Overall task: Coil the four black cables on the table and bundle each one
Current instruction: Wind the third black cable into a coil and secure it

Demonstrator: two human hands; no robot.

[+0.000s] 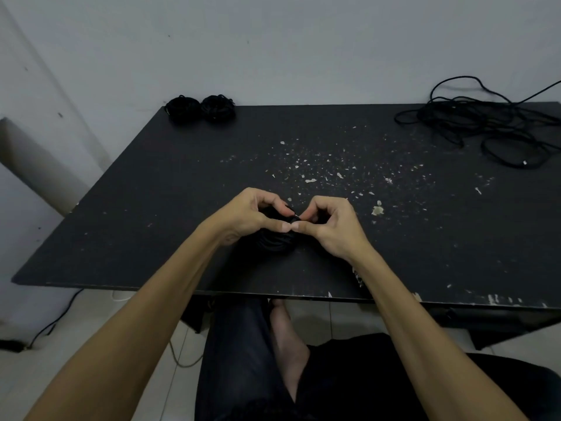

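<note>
A coiled black cable [274, 243] sits between my hands just above the near middle of the black table [136, 208]. My left hand [249, 214] grips the coil's left side, fingers curled over it. My right hand [329, 224] pinches the cable's end at the top of the coil, thumb tip meeting my left thumb. Two bundled black coils [183, 108] [218, 107] lie side by side at the far left corner. A loose, tangled black cable [485, 126] is spread over the far right corner, partly running off the frame.
The tabletop is worn, with pale chipped flecks [334, 168] across its middle. A grey wall stands directly behind the table. My legs and a bare foot show under the near edge, and another cable [51, 325] runs on the floor at the left.
</note>
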